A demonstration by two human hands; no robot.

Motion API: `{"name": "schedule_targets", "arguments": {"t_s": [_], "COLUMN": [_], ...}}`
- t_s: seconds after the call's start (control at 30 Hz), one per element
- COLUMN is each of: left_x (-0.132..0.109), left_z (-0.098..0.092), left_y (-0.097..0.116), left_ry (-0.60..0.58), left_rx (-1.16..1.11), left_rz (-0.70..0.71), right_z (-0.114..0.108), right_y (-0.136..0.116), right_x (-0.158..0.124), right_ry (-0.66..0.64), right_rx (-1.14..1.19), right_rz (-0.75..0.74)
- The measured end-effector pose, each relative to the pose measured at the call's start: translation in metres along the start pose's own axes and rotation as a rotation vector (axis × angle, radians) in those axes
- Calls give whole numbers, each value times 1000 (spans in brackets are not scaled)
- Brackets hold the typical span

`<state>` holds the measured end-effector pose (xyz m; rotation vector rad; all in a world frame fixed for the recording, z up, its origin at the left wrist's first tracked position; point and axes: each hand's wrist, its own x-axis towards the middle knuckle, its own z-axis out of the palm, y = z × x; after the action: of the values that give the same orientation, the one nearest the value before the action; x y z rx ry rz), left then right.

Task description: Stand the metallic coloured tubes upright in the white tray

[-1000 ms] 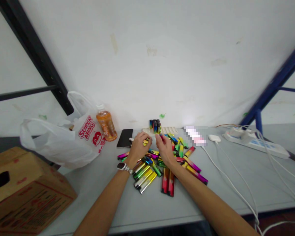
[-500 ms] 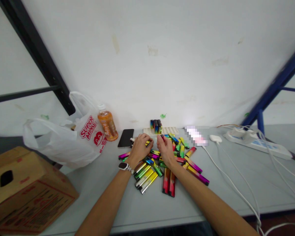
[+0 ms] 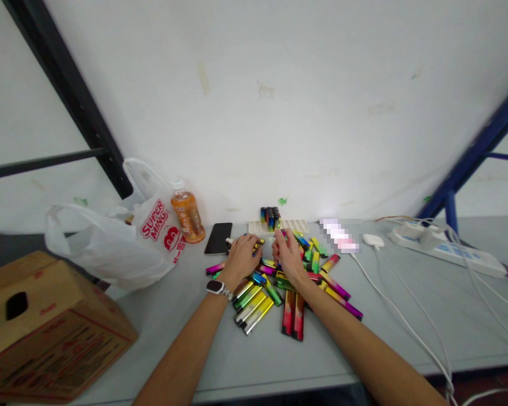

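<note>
My left hand (image 3: 242, 255) is closed around a yellow lighter (image 3: 259, 245) with dark ends; the fingers hide most of it. Beside it, my right hand (image 3: 288, 255) is curled up with a purple lighter (image 3: 284, 232) showing at the fingertips. Beneath and around both hands lies a loose pile of shiny lighters in colour gradients. Nearest me are yellow-and-silver lighters (image 3: 257, 316) and two red lighters (image 3: 293, 316) side by side. Behind the hands, several lighters (image 3: 271, 217) stand upright in a cream tray with holes (image 3: 296, 226).
To the left stand a cardboard box (image 3: 59, 332), a white plastic bag (image 3: 105, 248) and an orange drink bottle (image 3: 188, 214). A dark phone (image 3: 219, 238) lies by my left hand. Rightward are a blurred lit screen (image 3: 339, 235), a white charger (image 3: 373, 241), a power strip (image 3: 452, 251) and loose cables.
The whole view has shifted slightly. My left fingers have turned a little over the yellow lighter, and my right hand has curled more with its knuckles up. The pile looks the same.
</note>
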<state>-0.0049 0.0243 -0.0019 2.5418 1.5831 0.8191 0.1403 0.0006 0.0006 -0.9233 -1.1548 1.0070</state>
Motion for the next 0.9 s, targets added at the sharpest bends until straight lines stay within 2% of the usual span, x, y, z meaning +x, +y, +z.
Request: {"name": "schedule_targets", "arguments": {"t_s": [0.07, 0.13, 0.27, 0.37, 0.5, 0.67, 0.77, 0.9], "left_x": [-1, -2, -2, -2, 0, 1, 1, 0], "left_z": [2, 3, 3, 0, 0, 2, -1, -5], "left_y": [-1, -1, 0, 2, 6, 9, 10, 13], "left_ry": [-6, -8, -24, -55, -91, -122, -151, -170], "left_rx": [22, 24, 4, 10, 32, 36, 44, 65], "left_rz": [-4, 2, 27, 55, 106, 133, 110, 73], "right_z": [-1, -4, -15, -22, -22, -11, -6, -3], "right_y": [-1, -2, -3, -3, -8, -16, -17, -11], "right_x": [2, 5, 17, 34, 67, 110, 128, 139], "right_ry": [-31, -61, -24, 12, -119, -239, -245, -290], "right_rx": [26, -30, -300, -514, -659, -954, -1192, -1319], "right_rz": [-8, -83, -263, -333, -370, -514, -515, -485]}}
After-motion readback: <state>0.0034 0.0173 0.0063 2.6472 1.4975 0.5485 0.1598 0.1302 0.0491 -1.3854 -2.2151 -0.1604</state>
